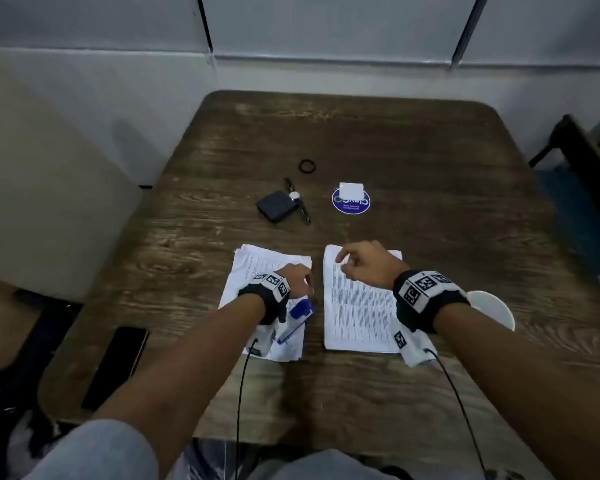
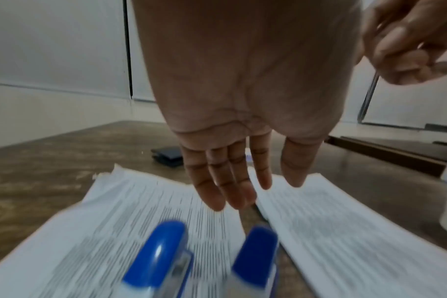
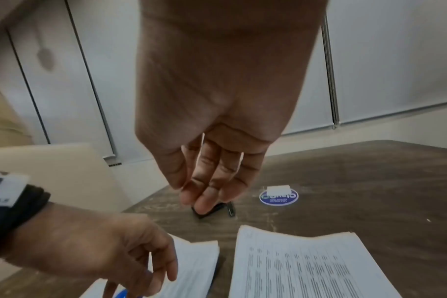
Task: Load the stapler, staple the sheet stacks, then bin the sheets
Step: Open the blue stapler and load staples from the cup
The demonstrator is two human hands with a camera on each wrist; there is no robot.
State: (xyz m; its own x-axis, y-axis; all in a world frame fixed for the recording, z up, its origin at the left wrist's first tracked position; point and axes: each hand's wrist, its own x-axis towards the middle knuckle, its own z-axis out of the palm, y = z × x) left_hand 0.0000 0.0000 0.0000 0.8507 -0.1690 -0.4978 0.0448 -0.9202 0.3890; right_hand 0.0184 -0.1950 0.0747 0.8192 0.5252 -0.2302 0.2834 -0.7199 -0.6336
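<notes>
- Stapler (image 2: 202,260), blue, is seen lying swung open on the left sheet stack (image 1: 253,271), just beneath the left hand (image 1: 293,280); its top arm and magazine are parted, so loading is judged to be under way.
- Left hand is held relaxed above the stack with fingers (image 2: 217,181) straight, nothing grasped; if the stapler is bumped, it could be knocked shut or off the paper.
- Right hand (image 1: 361,263) hovers over the right sheet stack (image 1: 361,317), fingertips loosely gathered; whether a staple strip is pinched cannot be told. A strip dropped onto the wooden table (image 1: 430,150) could break apart.
- Left stack's far corner is fanned, so a staple could miss the lower sheets unless the edges are squared.
- White cup (image 1: 492,308) stands just beside the right forearm and could be tipped by an elbow sweep.
</notes>
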